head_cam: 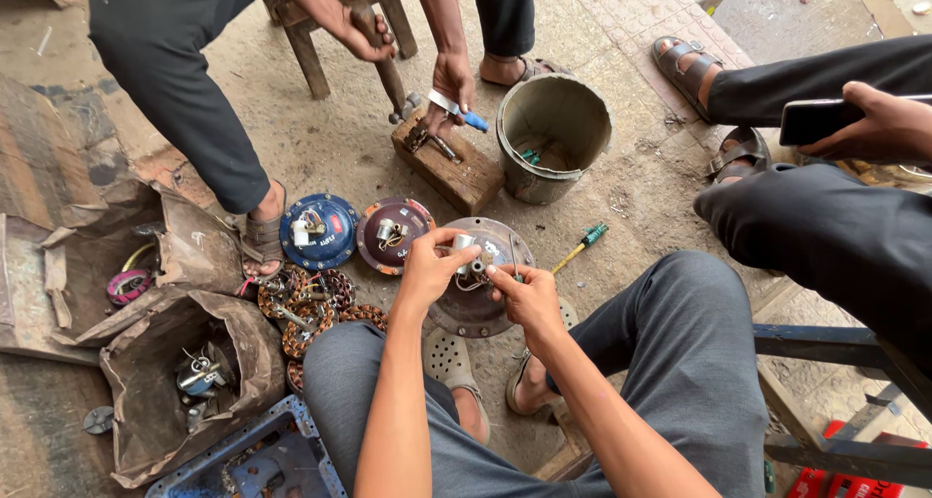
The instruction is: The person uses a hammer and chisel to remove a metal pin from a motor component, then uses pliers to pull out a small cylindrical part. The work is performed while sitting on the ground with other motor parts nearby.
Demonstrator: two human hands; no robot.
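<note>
The left hand [427, 265] pinched a small grey part [466, 244] and the right hand [524, 294] closed on its wires [470, 282], holding both up over the round metal cover [476, 299] on the floor [641, 187]. A green screwdriver [581, 246] lay near, easy to grab.

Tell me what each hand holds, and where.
Left hand pinches the small grey part at its top; right hand grips its wires below, over the round cover.
</note>
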